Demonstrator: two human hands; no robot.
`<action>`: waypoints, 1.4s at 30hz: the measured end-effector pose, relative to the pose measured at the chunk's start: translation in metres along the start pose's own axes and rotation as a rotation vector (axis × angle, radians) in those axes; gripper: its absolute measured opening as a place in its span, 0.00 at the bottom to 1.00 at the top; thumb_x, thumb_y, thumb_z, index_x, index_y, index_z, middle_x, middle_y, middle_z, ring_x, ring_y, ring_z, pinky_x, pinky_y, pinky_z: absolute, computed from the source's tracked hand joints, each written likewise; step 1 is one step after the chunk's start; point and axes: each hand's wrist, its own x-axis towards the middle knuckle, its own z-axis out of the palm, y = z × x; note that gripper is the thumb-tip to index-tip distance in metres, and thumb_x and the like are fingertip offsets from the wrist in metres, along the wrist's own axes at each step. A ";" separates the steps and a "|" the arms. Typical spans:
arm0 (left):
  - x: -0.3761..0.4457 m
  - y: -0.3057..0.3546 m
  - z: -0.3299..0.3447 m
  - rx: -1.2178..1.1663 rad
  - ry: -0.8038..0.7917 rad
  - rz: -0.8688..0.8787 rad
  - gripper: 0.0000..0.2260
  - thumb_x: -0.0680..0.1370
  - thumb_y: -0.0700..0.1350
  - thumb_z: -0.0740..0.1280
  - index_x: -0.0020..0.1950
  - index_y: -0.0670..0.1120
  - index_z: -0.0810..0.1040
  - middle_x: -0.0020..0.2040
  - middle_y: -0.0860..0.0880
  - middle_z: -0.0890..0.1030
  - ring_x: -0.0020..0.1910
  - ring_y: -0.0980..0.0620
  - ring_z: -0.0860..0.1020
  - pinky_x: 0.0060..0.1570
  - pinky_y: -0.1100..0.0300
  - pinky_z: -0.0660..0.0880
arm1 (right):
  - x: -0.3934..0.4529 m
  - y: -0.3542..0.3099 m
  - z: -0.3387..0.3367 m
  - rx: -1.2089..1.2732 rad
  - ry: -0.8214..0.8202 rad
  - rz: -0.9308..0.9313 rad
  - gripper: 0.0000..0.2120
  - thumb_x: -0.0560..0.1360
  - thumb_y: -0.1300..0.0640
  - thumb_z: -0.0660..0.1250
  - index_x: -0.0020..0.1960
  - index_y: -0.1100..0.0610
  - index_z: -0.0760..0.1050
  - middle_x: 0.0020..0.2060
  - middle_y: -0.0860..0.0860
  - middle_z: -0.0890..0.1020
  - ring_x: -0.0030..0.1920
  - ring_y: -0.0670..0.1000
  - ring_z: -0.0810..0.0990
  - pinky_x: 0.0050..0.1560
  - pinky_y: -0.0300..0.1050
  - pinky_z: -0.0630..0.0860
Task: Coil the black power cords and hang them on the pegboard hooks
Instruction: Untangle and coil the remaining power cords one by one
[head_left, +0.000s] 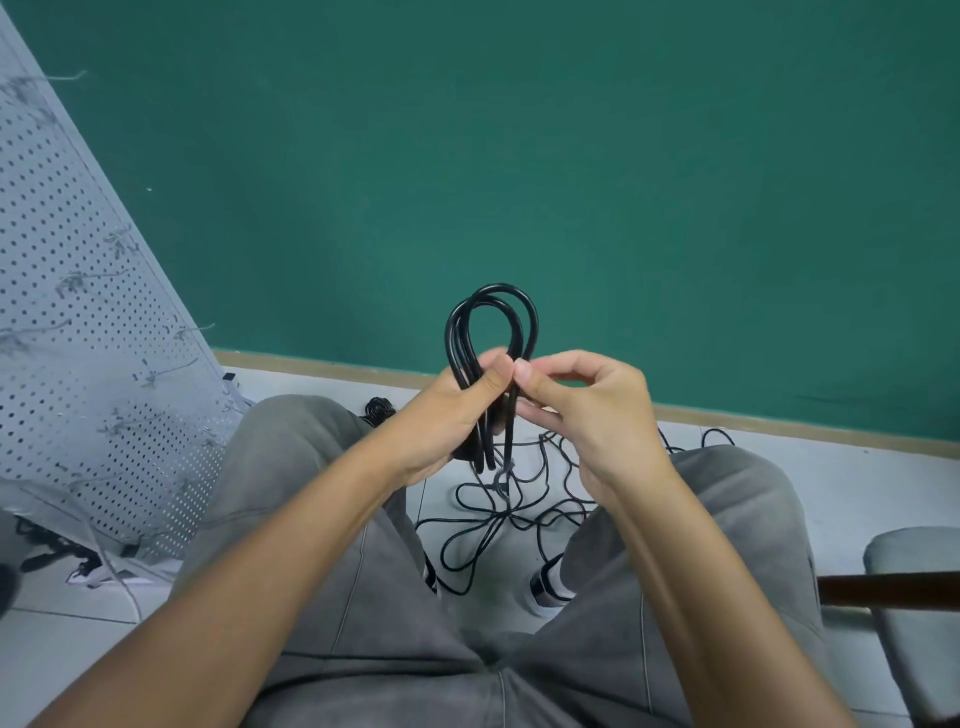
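A black power cord is folded into several upright loops in front of me, above my knees. My left hand grips the bundle of loops in its fist, thumb on top. My right hand pinches one strand of the same cord just right of the bundle, thumb and fingers curled round it. The cord's free length hangs down between my legs and joins a loose tangle of black cord on the floor. A grey pegboard with thin wire hooks leans at the left.
A green wall with a wooden skirting stands right ahead. A small black coil lies on the tiled floor beyond my left knee. A grey padded seat with a dark armrest is at the right. Dark clutter lies under the pegboard.
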 end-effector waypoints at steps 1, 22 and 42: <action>-0.001 0.001 0.001 0.020 -0.007 -0.003 0.23 0.79 0.64 0.61 0.57 0.47 0.80 0.50 0.45 0.80 0.51 0.51 0.77 0.59 0.54 0.76 | 0.002 0.000 -0.002 0.011 -0.016 0.026 0.07 0.71 0.64 0.78 0.42 0.63 0.81 0.37 0.56 0.81 0.39 0.52 0.84 0.42 0.40 0.82; 0.043 0.020 -0.036 -0.709 0.439 -0.020 0.18 0.83 0.58 0.64 0.37 0.52 0.65 0.26 0.57 0.66 0.24 0.61 0.70 0.28 0.68 0.67 | 0.000 0.072 0.004 -0.584 -0.473 0.007 0.12 0.81 0.51 0.68 0.64 0.49 0.71 0.59 0.41 0.78 0.63 0.40 0.74 0.66 0.38 0.67; 0.036 -0.024 -0.052 0.329 0.362 0.182 0.21 0.87 0.55 0.56 0.39 0.43 0.69 0.28 0.46 0.70 0.22 0.52 0.71 0.27 0.60 0.69 | 0.025 0.003 0.011 -0.554 -0.421 -0.164 0.10 0.81 0.65 0.66 0.44 0.56 0.81 0.37 0.53 0.84 0.33 0.48 0.80 0.41 0.43 0.78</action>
